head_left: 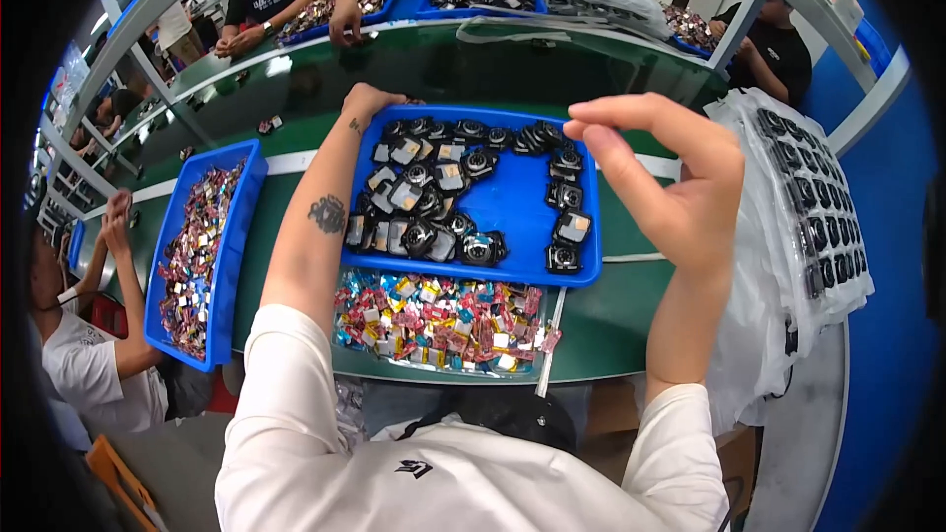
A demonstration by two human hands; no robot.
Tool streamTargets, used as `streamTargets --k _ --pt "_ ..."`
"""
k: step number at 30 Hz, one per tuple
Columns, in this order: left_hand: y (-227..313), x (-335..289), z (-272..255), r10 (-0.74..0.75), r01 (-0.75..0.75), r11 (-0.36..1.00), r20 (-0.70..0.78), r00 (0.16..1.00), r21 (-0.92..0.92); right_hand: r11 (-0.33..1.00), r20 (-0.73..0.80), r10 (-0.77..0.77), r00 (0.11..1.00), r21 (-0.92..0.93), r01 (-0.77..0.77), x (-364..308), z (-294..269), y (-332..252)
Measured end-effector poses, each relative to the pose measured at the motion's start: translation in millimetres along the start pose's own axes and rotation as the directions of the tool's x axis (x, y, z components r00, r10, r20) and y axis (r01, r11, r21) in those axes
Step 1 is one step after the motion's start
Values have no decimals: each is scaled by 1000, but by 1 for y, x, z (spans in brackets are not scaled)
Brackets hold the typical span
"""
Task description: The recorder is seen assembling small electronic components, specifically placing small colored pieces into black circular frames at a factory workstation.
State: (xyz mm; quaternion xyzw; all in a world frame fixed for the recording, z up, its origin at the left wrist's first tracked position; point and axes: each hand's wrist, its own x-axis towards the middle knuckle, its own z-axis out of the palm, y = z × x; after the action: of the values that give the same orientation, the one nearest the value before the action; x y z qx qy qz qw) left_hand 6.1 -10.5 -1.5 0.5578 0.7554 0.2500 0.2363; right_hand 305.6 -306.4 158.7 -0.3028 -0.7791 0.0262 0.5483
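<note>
My left hand [372,99] reaches past the far left corner of a blue tray [507,187]. Its fingers are drawn together near a small pinkish bit at their tips; what they hold is mostly hidden. Above the tray's right edge, my right hand [670,163] is raised, thumb and forefinger curved toward each other with a gap and nothing visible between them. Black watch-like cases [419,174] crowd the tray's left side, some face up, others showing grey and tan insides. More cases [566,195] form a column along its right side.
A clear tray of small pink, yellow and blue wrapped parts [439,320] sits nearest me. Left of my arm stands a blue bin [225,266] of similar parts. Stacked moulded trays of black cases [813,202] rise at right. Co-workers sit across the green table [394,69] and at left.
</note>
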Motion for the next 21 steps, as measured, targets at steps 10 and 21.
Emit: streamTargets --k 10,21 --pt "8 -151 -55 608 -608 794 12 794 -28 995 303 -22 953 -82 49 -3 0 7" --pt "-45 -282 -55 906 -977 198 365 215 86 994 438 -19 899 -90 65 -6 26 9"
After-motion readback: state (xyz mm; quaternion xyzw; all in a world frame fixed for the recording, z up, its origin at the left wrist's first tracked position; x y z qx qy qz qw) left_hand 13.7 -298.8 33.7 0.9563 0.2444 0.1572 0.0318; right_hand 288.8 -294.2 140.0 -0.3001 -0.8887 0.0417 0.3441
